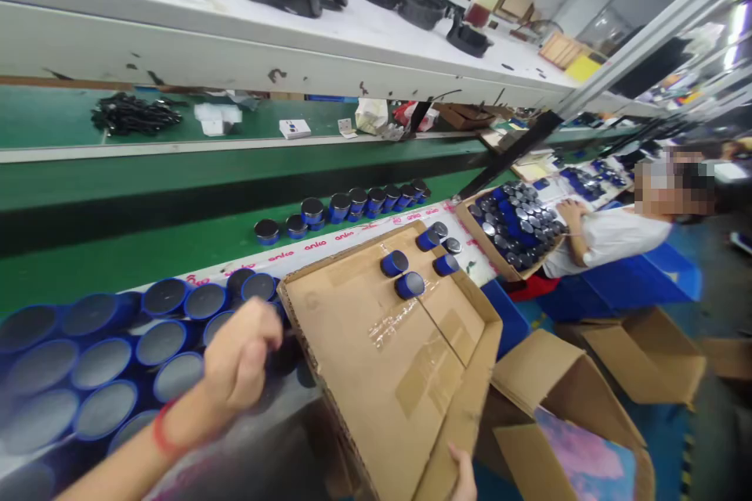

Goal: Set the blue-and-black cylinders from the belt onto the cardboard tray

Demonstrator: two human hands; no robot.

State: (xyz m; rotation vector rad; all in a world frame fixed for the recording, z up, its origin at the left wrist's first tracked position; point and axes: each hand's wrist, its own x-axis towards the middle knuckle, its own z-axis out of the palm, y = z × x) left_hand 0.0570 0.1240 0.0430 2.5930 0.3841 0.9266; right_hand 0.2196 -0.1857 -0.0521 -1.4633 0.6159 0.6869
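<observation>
Left hand [238, 364] curled shut at tray [376, 360] corner, above cans [106, 364]; right hand [464, 477] gripped tray's near edge, kept tilted to gather loose cans.

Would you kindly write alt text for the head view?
The left hand is closed at the edge of a tilted cardboard tray holding a few blue round speakers; the right hand grips the tray's lower edge. More speakers crowd the left.
</observation>
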